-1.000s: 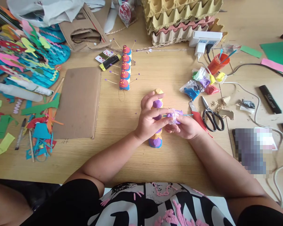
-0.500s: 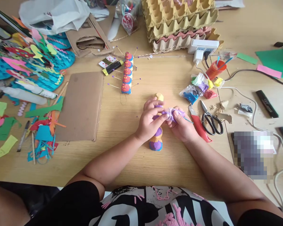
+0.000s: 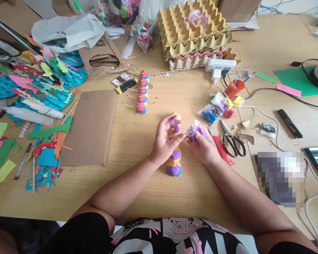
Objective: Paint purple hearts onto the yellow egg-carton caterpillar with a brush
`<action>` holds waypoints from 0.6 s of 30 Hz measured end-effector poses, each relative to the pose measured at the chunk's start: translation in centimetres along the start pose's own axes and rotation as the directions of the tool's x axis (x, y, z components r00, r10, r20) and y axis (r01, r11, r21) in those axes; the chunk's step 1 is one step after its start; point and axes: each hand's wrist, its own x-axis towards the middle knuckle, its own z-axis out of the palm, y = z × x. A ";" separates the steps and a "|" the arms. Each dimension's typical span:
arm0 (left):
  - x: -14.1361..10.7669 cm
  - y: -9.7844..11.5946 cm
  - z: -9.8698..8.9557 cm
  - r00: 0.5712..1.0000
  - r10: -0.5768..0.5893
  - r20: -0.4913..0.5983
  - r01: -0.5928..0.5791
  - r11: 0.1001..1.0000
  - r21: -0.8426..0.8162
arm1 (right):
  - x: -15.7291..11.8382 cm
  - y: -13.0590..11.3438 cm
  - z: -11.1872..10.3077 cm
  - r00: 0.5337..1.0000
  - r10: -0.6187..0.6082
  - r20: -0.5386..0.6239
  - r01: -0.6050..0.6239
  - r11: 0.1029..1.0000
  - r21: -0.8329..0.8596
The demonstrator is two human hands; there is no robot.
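A small plastic bag of purple clay (image 3: 196, 129) is gripped by my right hand (image 3: 204, 146), and a thin blue stick juts out beside its fingers. My left hand (image 3: 164, 139) pinches the left edge of the bag between thumb and index finger, its other fingers raised and spread. Under and behind my left hand lies an egg-carton strip (image 3: 174, 169), painted orange and blue with purple clay patches; part of it is hidden. Farther back stands a finished-looking red and blue caterpillar strip (image 3: 141, 98) with smiling faces and purple-tipped sticks.
Scissors (image 3: 233, 141) and a red-handled tool (image 3: 224, 151) lie right of my hands. Clay bags (image 3: 214, 109), an orange cup (image 3: 234, 89) and a power strip (image 3: 221, 65) stand behind. Cardboard (image 3: 90, 127) and paper scraps cover the left; egg trays (image 3: 193, 31) are stacked at the back.
My left hand has drawn slightly left from the bag, and more of the purple bag shows above my right hand. The camera view has shifted, revealing more of the table's back.
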 end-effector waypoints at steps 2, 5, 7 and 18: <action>-0.2 0.1 0.2 0.999 0.017 0.032 -0.018 1.000 0.013 | -0.2 0.0 0.2 1.000 0.025 0.010 -0.025 1.000 0.013; -0.4 0.2 0.4 1.000 0.027 0.014 -0.027 1.000 0.013 | -0.3 0.2 0.0 1.000 0.012 0.011 -0.012 0.999 -0.041; -0.3 0.2 0.4 1.000 0.017 -0.011 -0.017 1.000 0.009 | -0.3 0.5 -0.4 1.000 -0.018 0.005 0.019 0.992 -0.121; -0.3 0.1 0.2 0.987 -0.083 0.140 0.087 0.996 -0.023 | 0.2 -0.8 -1.6 0.991 -0.135 0.005 0.131 0.950 -0.282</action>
